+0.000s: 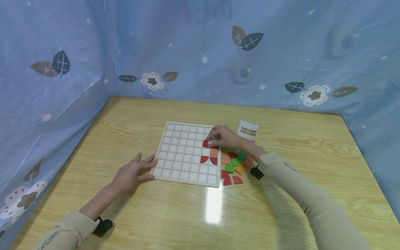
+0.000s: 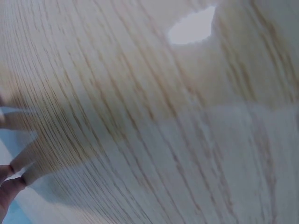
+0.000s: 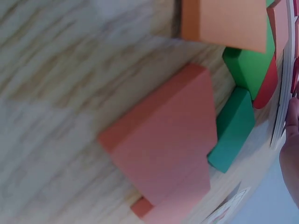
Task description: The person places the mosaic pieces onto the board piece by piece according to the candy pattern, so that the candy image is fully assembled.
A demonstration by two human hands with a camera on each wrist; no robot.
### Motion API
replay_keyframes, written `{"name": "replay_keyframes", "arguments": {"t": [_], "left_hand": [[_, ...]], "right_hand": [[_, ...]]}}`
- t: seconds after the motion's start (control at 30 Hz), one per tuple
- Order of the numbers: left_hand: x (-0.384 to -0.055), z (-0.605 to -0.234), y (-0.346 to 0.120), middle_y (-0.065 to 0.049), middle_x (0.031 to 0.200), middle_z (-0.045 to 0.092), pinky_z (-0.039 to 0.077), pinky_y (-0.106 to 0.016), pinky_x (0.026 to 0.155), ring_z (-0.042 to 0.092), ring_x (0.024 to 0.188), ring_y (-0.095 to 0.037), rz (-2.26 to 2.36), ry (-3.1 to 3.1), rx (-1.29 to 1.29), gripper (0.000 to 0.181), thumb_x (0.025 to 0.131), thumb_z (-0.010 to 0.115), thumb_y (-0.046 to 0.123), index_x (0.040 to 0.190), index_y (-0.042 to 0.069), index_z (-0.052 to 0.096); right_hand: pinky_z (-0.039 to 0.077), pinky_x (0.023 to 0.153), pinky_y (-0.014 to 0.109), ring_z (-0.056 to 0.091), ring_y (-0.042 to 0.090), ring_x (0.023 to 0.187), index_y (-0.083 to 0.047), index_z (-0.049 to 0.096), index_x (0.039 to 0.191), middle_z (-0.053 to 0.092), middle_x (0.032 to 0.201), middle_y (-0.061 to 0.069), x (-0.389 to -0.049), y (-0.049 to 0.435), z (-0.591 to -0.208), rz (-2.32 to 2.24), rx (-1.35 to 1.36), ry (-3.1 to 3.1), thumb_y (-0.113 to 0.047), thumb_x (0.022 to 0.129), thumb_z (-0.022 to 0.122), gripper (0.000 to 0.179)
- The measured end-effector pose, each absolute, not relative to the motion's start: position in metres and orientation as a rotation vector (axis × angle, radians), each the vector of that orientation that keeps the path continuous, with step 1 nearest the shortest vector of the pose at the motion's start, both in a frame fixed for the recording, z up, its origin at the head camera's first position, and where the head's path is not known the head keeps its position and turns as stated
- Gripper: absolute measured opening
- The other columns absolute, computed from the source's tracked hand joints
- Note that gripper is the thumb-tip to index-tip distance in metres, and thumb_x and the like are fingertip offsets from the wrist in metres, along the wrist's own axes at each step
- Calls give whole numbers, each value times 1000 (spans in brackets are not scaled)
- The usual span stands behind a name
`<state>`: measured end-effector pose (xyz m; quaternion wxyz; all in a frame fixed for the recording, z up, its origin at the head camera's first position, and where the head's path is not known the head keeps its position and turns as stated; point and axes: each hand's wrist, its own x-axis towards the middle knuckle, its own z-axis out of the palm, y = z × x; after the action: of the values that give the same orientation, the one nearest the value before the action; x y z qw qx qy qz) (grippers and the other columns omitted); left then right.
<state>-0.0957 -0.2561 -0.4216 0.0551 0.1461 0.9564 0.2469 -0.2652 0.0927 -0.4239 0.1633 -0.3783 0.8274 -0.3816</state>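
Note:
A white gridded board (image 1: 179, 149) in a light wooden frame lies on the table. My left hand (image 1: 132, 172) rests with spread fingers at its left edge; only a few fingertips show in the left wrist view. Over the board's right side, my right hand (image 1: 227, 138) pinches a red quarter-circle tile (image 1: 205, 144) between thumb and forefinger, down at a square. Another red tile lies partly hidden under that hand. Below it on the board sit an orange square tile (image 1: 214, 152) and two red quarter-circle tiles (image 1: 204, 159).
Right of the board lies a loose group of green squares (image 1: 229, 168), orange squares (image 1: 239, 169) and red quarter-circle tiles (image 1: 237, 180). Behind them a printed pattern card (image 1: 248, 131) shows a red, orange and green design. A blue patterned cloth (image 1: 200, 52) hangs around the table.

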Motion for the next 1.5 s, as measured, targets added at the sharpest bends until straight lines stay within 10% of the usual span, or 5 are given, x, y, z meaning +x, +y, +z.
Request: {"name": "replay_keyframes", "arguments": {"t": [0.73, 1.5], "left_hand": [[-92, -427, -259, -7, 146, 41, 38, -31, 44, 22, 136, -52, 726, 2929, 438, 62, 82, 73, 34, 136, 10, 54], [-91, -427, -255, -8, 146, 41, 42, -39, 49, 23, 134, -54, 764, 2917, 454, 62, 82, 73, 35, 135, 9, 55]], "right_hand": [[49, 88, 25, 61, 21, 110, 11, 59, 121, 61, 123, 21, -209, 207, -419, -1786, -634, 2186, -5, 91, 65, 34], [52, 74, 23, 66, 16, 85, 2, 70, 109, 68, 104, 17, -214, 267, -443, -1239, -733, 2650, -9, 83, 75, 28]]}}
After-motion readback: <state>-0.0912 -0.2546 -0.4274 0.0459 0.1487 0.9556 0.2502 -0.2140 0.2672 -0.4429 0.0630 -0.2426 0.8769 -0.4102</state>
